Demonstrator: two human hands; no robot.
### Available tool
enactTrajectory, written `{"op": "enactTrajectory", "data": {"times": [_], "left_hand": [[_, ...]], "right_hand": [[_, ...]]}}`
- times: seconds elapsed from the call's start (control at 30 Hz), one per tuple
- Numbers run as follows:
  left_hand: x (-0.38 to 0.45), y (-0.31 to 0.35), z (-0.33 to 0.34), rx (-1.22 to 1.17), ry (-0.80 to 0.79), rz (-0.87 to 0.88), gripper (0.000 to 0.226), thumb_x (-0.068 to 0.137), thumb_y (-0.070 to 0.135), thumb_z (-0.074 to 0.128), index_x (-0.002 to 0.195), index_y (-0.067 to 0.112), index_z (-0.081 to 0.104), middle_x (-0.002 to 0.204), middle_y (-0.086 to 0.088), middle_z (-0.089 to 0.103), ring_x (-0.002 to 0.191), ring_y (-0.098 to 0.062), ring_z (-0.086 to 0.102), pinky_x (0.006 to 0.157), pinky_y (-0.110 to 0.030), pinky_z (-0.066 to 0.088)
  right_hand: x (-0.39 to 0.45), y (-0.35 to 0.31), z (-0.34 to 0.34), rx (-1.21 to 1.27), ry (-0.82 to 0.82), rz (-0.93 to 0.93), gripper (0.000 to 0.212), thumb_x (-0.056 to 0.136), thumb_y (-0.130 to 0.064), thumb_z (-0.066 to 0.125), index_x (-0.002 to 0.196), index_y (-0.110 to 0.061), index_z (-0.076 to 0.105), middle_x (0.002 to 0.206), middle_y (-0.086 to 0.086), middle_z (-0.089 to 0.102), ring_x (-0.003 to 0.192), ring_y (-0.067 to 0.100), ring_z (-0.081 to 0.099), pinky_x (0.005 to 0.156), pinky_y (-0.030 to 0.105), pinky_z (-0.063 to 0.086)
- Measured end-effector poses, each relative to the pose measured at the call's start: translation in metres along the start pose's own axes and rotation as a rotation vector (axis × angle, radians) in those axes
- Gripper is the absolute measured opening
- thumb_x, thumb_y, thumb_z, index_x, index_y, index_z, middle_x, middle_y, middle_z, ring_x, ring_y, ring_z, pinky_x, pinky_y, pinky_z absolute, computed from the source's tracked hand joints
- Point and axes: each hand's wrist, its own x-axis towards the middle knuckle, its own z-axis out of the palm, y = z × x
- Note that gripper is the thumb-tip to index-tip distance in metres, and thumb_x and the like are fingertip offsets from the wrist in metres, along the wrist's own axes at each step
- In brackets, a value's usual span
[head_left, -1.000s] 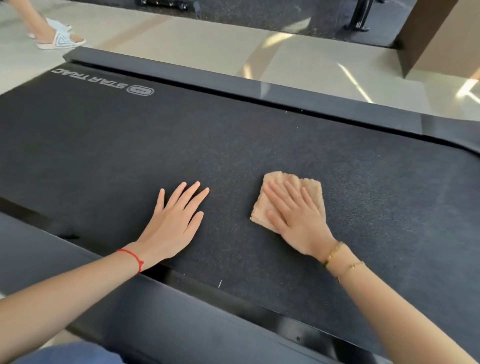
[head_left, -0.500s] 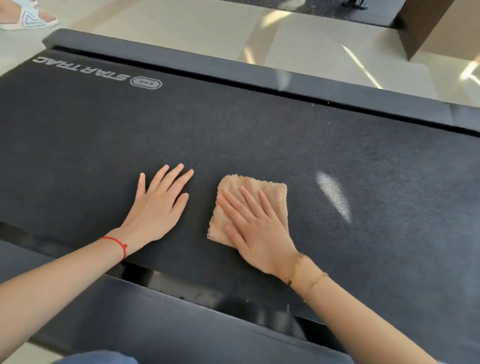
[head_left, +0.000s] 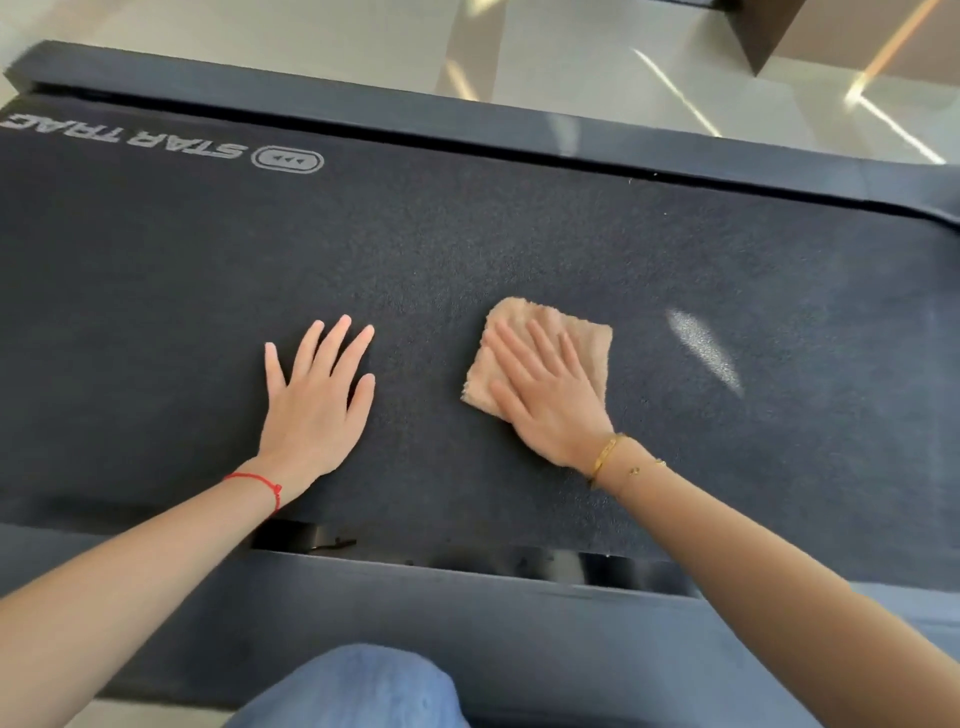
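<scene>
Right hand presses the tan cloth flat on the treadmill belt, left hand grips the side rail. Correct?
No. Head view: the left hand lies flat on the treadmill belt, gripping nothing. The right hand does press the tan cloth flat there.

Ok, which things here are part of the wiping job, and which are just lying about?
In the job: tan cloth; right hand, pressing it flat; left hand, resting on the belt; treadmill belt.
Just there: far side rail; tiled floor; brown cabinet.
</scene>
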Motion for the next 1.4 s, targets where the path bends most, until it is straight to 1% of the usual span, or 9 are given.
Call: {"op": "enactTrajectory", "data": {"times": [0.07,0.17,0.27,0.5,0.67,0.93,1.1,1.27,1.4], "left_hand": [[0.000,0.000,-0.001,0.003,0.005,0.005,0.055,0.102,0.038,0.031,0.156,0.029,0.023,0.164,0.003,0.020,0.153,-0.020,0.009,0.118,-0.065,0.006],[0.000,-0.002,-0.001,-0.010,0.006,0.014,0.055,0.103,0.038,0.033,0.156,0.029,0.024,0.163,0.002,0.021,0.152,-0.021,0.011,0.118,-0.066,0.007],[-0.001,-0.002,-0.003,-0.016,-0.009,0.016,0.055,0.102,0.039,0.032,0.156,0.029,0.024,0.163,0.001,0.022,0.152,-0.022,0.011,0.118,-0.066,0.007],[-0.006,-0.014,-0.013,-0.020,-0.053,0.052,0.056,0.103,0.040,0.030,0.157,0.028,0.021,0.165,0.001,0.018,0.153,-0.021,0.009,0.119,-0.064,0.006],[-0.019,-0.053,-0.023,0.004,-0.033,-0.027,0.056,0.102,0.040,0.031,0.156,0.029,0.022,0.164,0.001,0.018,0.153,-0.022,0.008,0.118,-0.066,0.006],[-0.037,-0.125,-0.039,0.023,0.025,-0.278,0.057,0.101,0.040,0.034,0.156,0.029,0.023,0.164,0.001,0.020,0.153,-0.023,0.008,0.118,-0.066,0.005],[-0.035,-0.126,-0.040,0.024,0.059,-0.307,0.056,0.100,0.039,0.040,0.154,0.030,0.028,0.162,0.002,0.024,0.152,-0.022,0.012,0.116,-0.068,0.007],[-0.036,-0.130,-0.039,0.054,0.062,-0.297,0.055,0.101,0.040,0.036,0.154,0.029,0.028,0.161,0.001,0.026,0.151,-0.023,0.015,0.115,-0.069,0.011],[-0.034,-0.131,-0.036,0.073,0.045,-0.301,0.061,0.097,0.047,0.023,0.155,0.031,0.024,0.162,0.003,0.023,0.152,-0.022,0.013,0.116,-0.068,0.011]], "right_hand": [[-0.019,-0.027,0.009,-0.046,-0.020,-0.116,0.057,0.105,-0.046,0.016,0.158,-0.031,0.005,0.165,-0.014,-0.001,0.152,0.019,-0.009,0.123,0.048,-0.005],[-0.053,-0.050,0.019,-0.058,-0.027,-0.187,0.057,0.105,-0.046,0.022,0.158,-0.031,0.006,0.165,-0.013,0.002,0.153,0.018,-0.006,0.123,0.049,0.000],[-0.082,-0.055,0.019,-0.044,-0.030,-0.149,0.057,0.105,-0.047,0.023,0.158,-0.033,0.005,0.165,-0.016,0.003,0.152,0.015,-0.006,0.123,0.048,0.001],[-0.083,-0.065,0.009,-0.018,-0.098,-0.054,0.056,0.104,-0.050,0.017,0.156,-0.040,-0.002,0.163,-0.022,-0.008,0.150,0.010,-0.017,0.123,0.043,-0.007],[-0.044,-0.077,0.011,0.016,-0.068,0.031,0.056,0.105,-0.046,0.022,0.157,-0.038,0.001,0.163,-0.021,-0.007,0.151,0.012,-0.016,0.123,0.045,-0.006],[0.095,-0.122,0.016,0.070,-0.047,0.053,0.056,0.105,-0.046,0.018,0.157,-0.035,0.001,0.164,-0.016,-0.005,0.152,0.020,-0.010,0.122,0.046,-0.009],[0.119,-0.167,0.027,0.004,-0.042,-0.163,0.056,0.105,-0.045,0.020,0.158,-0.031,0.006,0.165,-0.013,0.000,0.153,0.022,-0.006,0.122,0.047,-0.008],[0.096,-0.156,0.031,-0.032,-0.056,-0.360,0.057,0.103,-0.051,0.018,0.157,-0.035,0.008,0.164,-0.016,0.003,0.152,0.014,-0.007,0.123,0.042,-0.008],[0.129,-0.128,0.023,-0.017,-0.048,-0.327,0.056,0.104,-0.049,0.023,0.157,-0.036,0.010,0.164,-0.017,0.004,0.152,0.014,-0.006,0.123,0.041,-0.007]]}}
